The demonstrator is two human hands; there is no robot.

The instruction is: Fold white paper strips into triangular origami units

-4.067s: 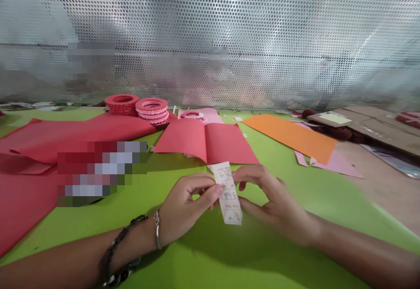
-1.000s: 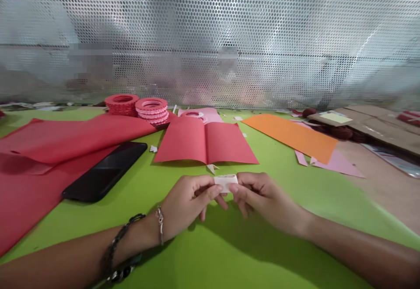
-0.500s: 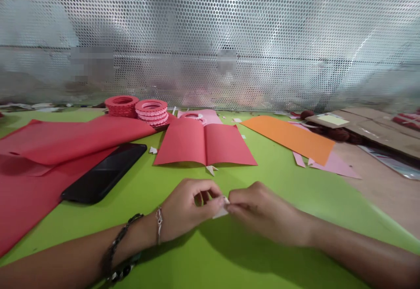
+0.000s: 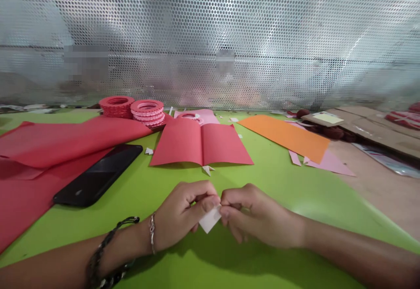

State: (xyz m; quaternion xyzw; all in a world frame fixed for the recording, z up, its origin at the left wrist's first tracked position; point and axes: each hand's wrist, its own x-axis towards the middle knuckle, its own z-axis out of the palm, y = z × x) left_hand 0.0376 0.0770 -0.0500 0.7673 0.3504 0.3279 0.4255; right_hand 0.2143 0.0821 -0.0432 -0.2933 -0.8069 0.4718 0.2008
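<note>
Nearer than the creased red sheet (image 4: 219, 146), a small white paper (image 4: 209, 222) was gripped between closed fingers of the left hand (image 4: 182, 212) and right hand (image 4: 259, 219). Its upper part was covered by fingertips; the long axis could not be determined. One exposed corner was pointed toward the wearer. The white scrap (image 4: 207, 170) was partly hidden at the sheet's near edge.

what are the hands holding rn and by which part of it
A small piece of white paper, pinched along its upper edge by the left hand and near its upper right corner by the right hand.
</note>
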